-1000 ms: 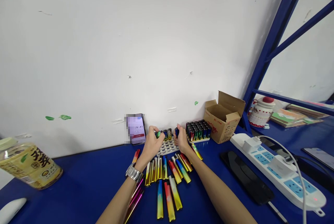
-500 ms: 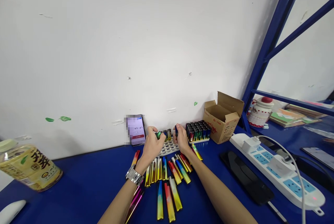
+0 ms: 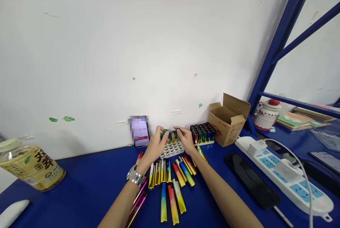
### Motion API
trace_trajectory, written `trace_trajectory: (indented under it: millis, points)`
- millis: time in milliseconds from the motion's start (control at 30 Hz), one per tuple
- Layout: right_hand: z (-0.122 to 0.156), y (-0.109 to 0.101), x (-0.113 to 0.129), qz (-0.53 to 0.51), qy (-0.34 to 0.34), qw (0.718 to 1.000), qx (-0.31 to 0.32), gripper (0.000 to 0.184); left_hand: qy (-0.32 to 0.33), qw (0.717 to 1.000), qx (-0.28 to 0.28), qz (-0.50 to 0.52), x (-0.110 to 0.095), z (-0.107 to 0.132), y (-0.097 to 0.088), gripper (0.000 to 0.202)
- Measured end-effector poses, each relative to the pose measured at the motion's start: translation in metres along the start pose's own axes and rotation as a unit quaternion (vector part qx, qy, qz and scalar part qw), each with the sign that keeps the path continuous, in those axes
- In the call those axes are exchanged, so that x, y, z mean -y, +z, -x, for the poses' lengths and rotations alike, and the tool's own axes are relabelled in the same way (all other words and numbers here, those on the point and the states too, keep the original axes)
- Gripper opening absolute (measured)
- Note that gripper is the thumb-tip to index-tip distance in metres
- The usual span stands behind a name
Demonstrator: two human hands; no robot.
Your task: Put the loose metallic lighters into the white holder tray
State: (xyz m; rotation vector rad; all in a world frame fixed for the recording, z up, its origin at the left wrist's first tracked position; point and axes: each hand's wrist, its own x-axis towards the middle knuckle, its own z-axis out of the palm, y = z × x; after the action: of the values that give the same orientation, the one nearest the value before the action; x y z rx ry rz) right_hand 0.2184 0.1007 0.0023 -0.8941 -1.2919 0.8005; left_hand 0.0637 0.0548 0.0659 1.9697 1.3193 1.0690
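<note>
My left hand is closed around a shiny green lighter, held over the left side of a white perforated tray. At the tray's back right, the fingers of my right hand are pinched at the top of a dark lighter, mostly hidden by them. Beside it, a few lighters stand upright in the back row. Many of the tray's holes show bare. In front lie several metallic lighters in blue, red, white and gold, with magenta ones by my left forearm.
A tray packed with upright lighters stands right of my right hand, beside an open cardboard box. A lit phone leans on the wall. At right are a black phone and a power strip; a bottle stands left.
My right hand has lowered its lighter into the tray's back row, its fingers now at the top. My left hand has lifted slightly, with the green lighter more upright.
</note>
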Motion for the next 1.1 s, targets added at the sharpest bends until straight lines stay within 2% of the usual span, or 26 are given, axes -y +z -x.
trace_trajectory:
  millis: [100, 200, 333, 467, 633, 800, 933, 1100]
  points:
    - [-0.001, 0.001, -0.004, -0.046, 0.001, 0.999, 0.008, 0.035, 0.055, 0.994, -0.017, -0.090, -0.001, -0.002, -0.009, 0.025]
    - [-0.001, 0.001, -0.005, -0.070, 0.012, 0.997, 0.025, 0.036, 0.035, 0.991, -0.002, -0.129, 0.000, -0.003, -0.018, 0.024]
    - [-0.001, 0.000, -0.004, -0.053, 0.015, 0.998, 0.028, 0.038, 0.005, 0.988, 0.050, -0.149, 0.007, -0.003, -0.027, 0.012]
    - [-0.001, -0.002, -0.002, -0.025, 0.022, 0.999, 0.040, 0.037, -0.012, 0.984, 0.087, -0.155, 0.017, -0.004, -0.034, 0.006]
    - [-0.003, -0.006, -0.007, -0.016, 0.047, 0.999, 0.013, 0.035, -0.022, 0.987, 0.070, -0.141, 0.022, -0.005, -0.033, 0.012]
    - [-0.002, -0.004, -0.002, -0.025, 0.071, 0.997, 0.035, 0.033, -0.050, 0.992, 0.064, -0.097, 0.022, -0.005, -0.033, 0.018]
    - [0.000, 0.000, 0.005, -0.044, 0.058, 0.997, 0.017, 0.033, -0.062, 0.971, 0.074, -0.217, 0.022, -0.005, -0.037, 0.012]
    - [0.005, 0.005, 0.014, 0.064, -0.008, 0.998, -0.003, 0.030, -0.044, 0.947, 0.093, -0.304, 0.018, -0.004, -0.034, 0.008]
